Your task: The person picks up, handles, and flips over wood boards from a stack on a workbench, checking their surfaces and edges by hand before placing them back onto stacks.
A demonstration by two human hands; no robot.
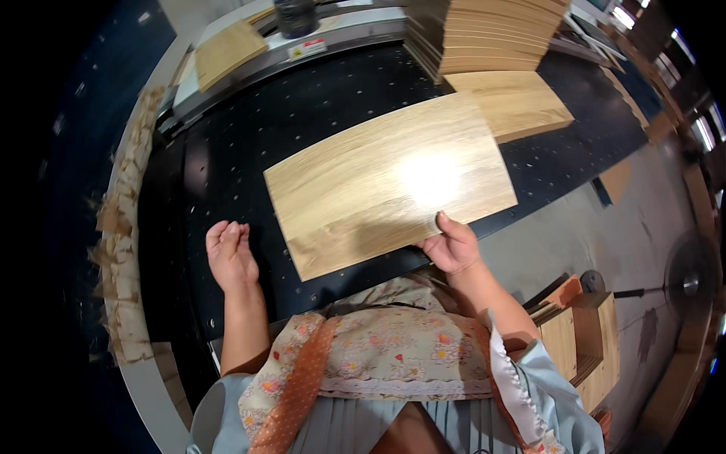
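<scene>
Looks like board handling: your right hand [454, 250] pinches the wood-grain board [355, 189] near-side, left hand [233, 257] half-curled, apparently empty; next move likely needs left-end support.

A rectangular, pale wood-grain board [378, 178] slants over the black table [234, 144], held by its near edge.

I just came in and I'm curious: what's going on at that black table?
The person's right hand is holding a flat, light-brown, wood-grain board by its near edge, with the thumb on top. The left hand is apart from the board, fingers curled, with nothing visible in it. Below is a black, speckled table. Past the board stand a tall stack of light-brown boards and a lower wood-grain block or pile.
</scene>
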